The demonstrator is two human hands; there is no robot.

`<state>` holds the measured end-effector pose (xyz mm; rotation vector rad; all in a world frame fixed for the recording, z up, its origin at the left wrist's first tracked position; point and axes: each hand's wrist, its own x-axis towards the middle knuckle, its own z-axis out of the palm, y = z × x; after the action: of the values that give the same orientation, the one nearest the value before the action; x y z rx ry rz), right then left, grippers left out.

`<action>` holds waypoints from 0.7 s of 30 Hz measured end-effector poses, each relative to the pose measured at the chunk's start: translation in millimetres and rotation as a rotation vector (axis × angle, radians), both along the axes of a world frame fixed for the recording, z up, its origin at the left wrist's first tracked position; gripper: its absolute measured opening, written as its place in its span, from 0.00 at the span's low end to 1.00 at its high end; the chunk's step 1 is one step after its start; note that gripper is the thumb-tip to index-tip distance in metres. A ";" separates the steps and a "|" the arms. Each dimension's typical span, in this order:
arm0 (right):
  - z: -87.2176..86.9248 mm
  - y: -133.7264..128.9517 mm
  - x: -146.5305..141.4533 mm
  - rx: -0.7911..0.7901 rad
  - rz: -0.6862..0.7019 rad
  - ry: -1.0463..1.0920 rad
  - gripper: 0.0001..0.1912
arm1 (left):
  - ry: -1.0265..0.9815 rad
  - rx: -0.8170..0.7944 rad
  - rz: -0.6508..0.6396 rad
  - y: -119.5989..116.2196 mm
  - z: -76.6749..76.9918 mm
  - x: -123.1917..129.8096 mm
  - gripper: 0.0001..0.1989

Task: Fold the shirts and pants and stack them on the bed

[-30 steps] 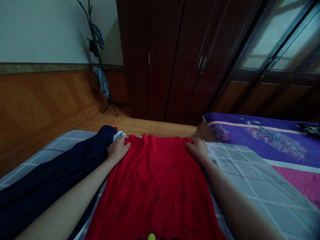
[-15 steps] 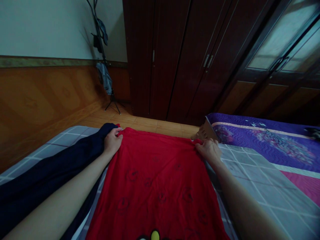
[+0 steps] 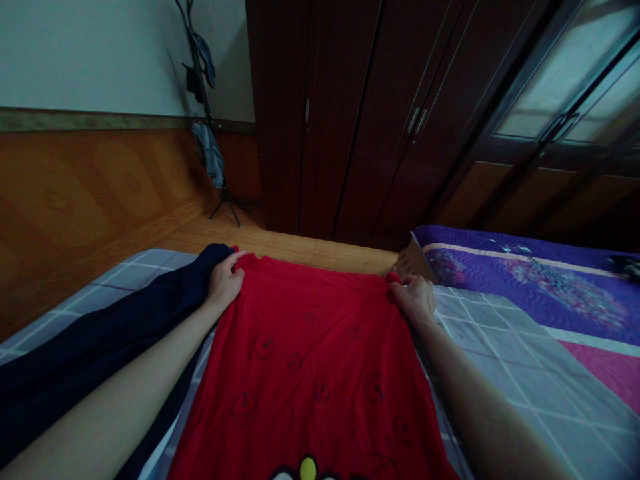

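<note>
I see the shirt [image 3: 320, 333] lying lengthwise back toward me. Left hand [image 3: 225, 283] and right hand [image 3: 417, 298] each pinch a far corner.

Ahead of you, a dark wardrobe [image 3: 340, 133] with slim metal handles [image 3: 413, 120] stands on tan floor tiles [image 3: 310, 251]. Left of it, your black stand [image 3: 207, 107] bears a grey-blue garment [image 3: 210, 158]; rightward lies a purple floral cover [image 3: 530, 277].
</note>
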<state>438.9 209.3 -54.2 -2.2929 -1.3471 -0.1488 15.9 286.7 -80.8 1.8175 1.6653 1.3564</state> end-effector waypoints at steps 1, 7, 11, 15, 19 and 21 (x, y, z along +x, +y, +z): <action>-0.4 0.2 0.7 0.009 -0.009 0.008 0.14 | 0.002 0.014 0.016 -1.8 1.9 0.8 0.24; -4.9 2.5 5.1 0.023 -0.019 0.038 0.13 | 0.079 0.025 0.071 -7.7 7.0 7.8 0.26; -4.6 5.0 7.5 0.017 0.024 0.084 0.14 | 0.099 -0.027 0.107 -4.2 3.9 6.3 0.22; 7.3 0.5 5.1 0.035 0.083 0.213 0.18 | 0.115 -0.050 0.117 -2.8 3.8 3.2 0.22; 29.6 -44.1 0.8 0.074 0.119 0.363 0.26 | 0.169 -0.070 0.074 -5.7 7.6 2.4 0.23; 39.2 -89.7 -4.0 0.065 0.135 0.429 0.29 | 0.201 -0.077 0.042 -6.6 9.0 2.4 0.24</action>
<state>435.0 119.5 -15.0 -2.0202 -1.2409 0.3211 18.4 280.2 -71.9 1.9387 1.8378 1.1396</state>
